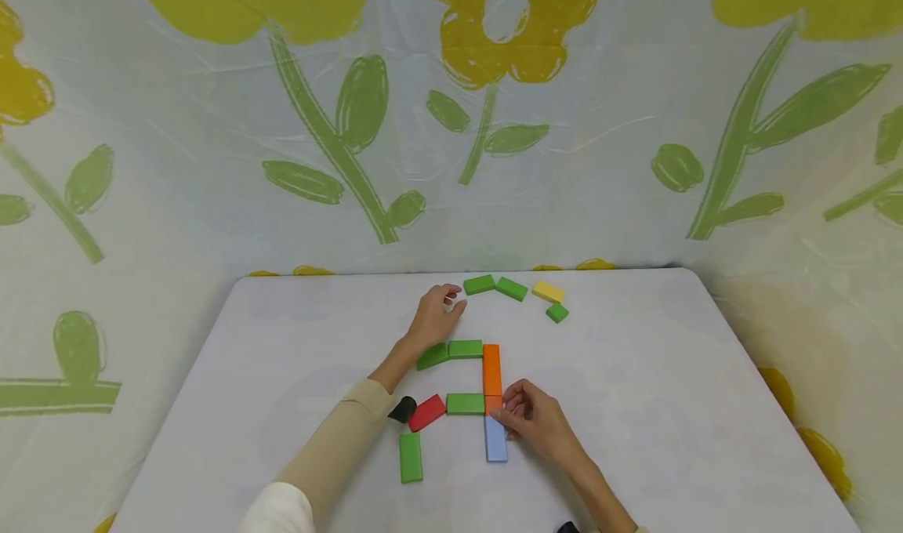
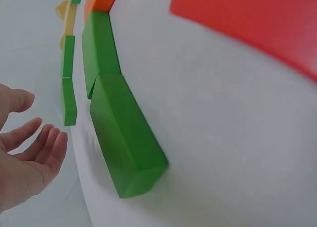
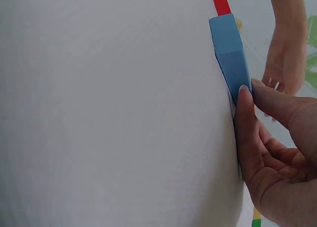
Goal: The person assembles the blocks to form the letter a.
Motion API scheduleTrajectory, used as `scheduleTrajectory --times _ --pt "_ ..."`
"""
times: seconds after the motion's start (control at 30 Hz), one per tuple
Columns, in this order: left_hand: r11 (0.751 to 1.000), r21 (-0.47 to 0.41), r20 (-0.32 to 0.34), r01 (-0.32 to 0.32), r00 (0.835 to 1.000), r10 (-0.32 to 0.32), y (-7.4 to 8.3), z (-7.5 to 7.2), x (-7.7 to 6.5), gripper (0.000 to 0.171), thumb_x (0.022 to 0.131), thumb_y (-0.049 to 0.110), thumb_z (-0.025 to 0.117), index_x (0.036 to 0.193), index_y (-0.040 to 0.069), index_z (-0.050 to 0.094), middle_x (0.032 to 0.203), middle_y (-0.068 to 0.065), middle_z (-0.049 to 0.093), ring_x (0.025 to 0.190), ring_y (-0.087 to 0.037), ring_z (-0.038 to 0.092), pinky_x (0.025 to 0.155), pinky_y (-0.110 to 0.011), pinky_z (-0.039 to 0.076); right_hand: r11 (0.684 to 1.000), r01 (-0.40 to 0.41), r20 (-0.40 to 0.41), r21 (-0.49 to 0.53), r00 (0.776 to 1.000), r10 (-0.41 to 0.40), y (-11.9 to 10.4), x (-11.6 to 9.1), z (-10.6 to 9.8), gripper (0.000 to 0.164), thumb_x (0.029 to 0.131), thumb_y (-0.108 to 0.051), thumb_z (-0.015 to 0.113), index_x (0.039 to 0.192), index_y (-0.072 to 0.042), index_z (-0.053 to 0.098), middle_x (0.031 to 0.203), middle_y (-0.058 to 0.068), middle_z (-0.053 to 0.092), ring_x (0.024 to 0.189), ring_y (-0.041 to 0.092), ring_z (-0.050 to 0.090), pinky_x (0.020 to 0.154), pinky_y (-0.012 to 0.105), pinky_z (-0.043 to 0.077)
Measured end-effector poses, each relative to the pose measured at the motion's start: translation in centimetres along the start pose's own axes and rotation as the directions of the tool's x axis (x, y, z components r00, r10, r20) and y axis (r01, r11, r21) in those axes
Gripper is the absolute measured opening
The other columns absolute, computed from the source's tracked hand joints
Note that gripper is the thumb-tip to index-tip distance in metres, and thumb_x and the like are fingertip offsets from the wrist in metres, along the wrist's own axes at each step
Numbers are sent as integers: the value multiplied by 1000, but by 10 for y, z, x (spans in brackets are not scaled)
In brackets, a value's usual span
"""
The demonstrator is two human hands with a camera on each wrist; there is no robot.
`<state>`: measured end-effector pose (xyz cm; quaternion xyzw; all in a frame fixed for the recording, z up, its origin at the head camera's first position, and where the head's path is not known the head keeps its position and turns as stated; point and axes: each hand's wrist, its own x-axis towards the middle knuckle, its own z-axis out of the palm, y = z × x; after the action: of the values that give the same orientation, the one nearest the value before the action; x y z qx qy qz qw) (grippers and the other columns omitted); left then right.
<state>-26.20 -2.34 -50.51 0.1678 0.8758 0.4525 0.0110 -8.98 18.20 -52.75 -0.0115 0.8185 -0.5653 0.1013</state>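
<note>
My left hand point(image 1: 435, 319) hovers past the row's far side, its fingers apart and holding nothing. Closest to its fingertips is a far green block point(image 1: 480, 284). Below its wrist lies a tilted green block point(image 2: 126, 138), touching another green block point(image 1: 466, 349). My right hand point(image 1: 542, 423) pinches the far end of a light blue block point(image 3: 230, 48), thumb on top and fingers along the right side. An orange block point(image 1: 491, 368) and a shorter orange-red piece point(image 1: 493, 402) line up with the blue one; the thumb partly covers that joint.
A green block point(image 1: 465, 404) meets this column from the left. Beside it lie a red block point(image 1: 427, 413) and another green block point(image 1: 411, 458). A black wrist device point(image 1: 404, 409) shows at the left forearm. Farther back are a yellow block point(image 1: 548, 291) and a small green block point(image 1: 557, 313).
</note>
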Motion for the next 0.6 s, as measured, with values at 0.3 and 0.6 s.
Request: scheduleTrajectory --times 0.3,0.6 --pt "992 103 89 69 993 -78 -3 15 31 53 103 19 62 148 -6 47 128 -23 57 112 -32 57 98 -44 50 1000 -11 25 22 1000 10 2 0 1 30 91 -12 80 108 1 59 86 8 60 68 18 62 62 30 59" --pt "982 169 94 83 991 -99 -5 25 51 53 103 16 62 147 -8 47 145 -28 49 137 -39 45 115 -48 37 1000 -3 13 -3 1000 3 1 2 -1 30 90 -12 80 107 1 60 85 7 60 68 17 60 60 30 59"
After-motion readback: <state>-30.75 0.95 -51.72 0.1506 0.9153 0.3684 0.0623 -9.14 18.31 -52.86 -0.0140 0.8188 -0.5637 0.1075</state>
